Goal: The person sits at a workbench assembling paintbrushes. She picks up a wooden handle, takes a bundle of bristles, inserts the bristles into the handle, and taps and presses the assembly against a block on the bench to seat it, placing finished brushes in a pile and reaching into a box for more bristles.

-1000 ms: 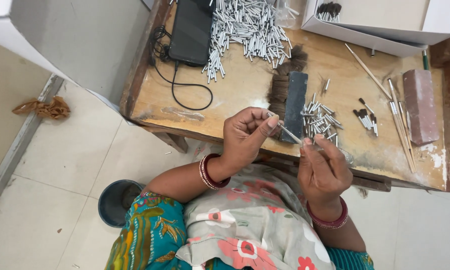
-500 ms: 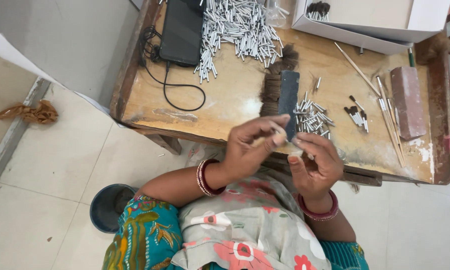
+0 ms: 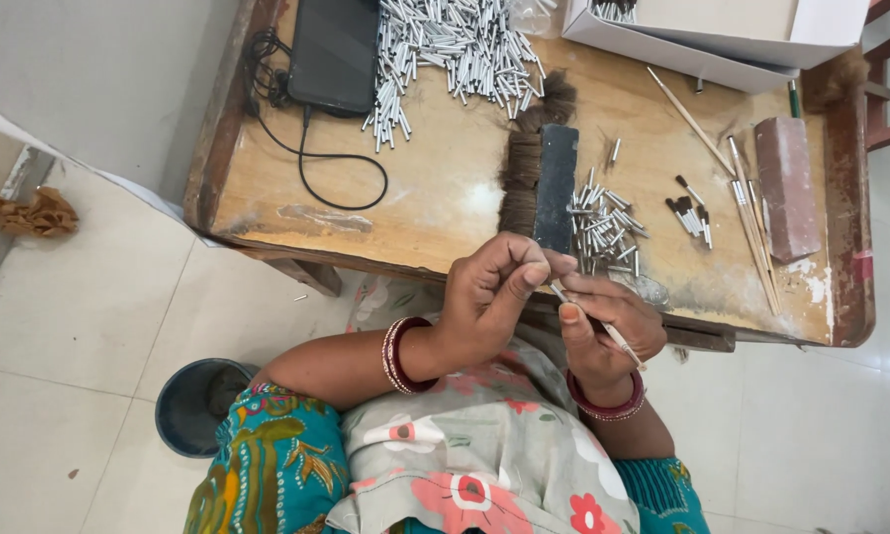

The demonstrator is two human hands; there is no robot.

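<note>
Just below the wooden table's [image 3: 435,213] near edge, the left hand [image 3: 489,302] pinches closed on the tip of a thin stick [image 3: 603,331] gripped in the closed right hand [image 3: 608,331], with small metal tubes [image 3: 603,222] on the table above.

On the wooden table [image 3: 445,208], a big heap of metal tubes [image 3: 460,44] lies at the far edge, with a flat device [image 3: 334,54] just left of it. Nearer the person, a bundle of hair [image 3: 524,168] sits under a flat bar [image 3: 556,188]; a smaller scatter of tubes [image 3: 603,222] lies right of that (a few finished brush tips [image 3: 687,213] beyond). Thin sticks [image 3: 751,213] and a block [image 3: 786,188] lie further right, and an open box [image 3: 702,35] stands at the far right corner.
</note>
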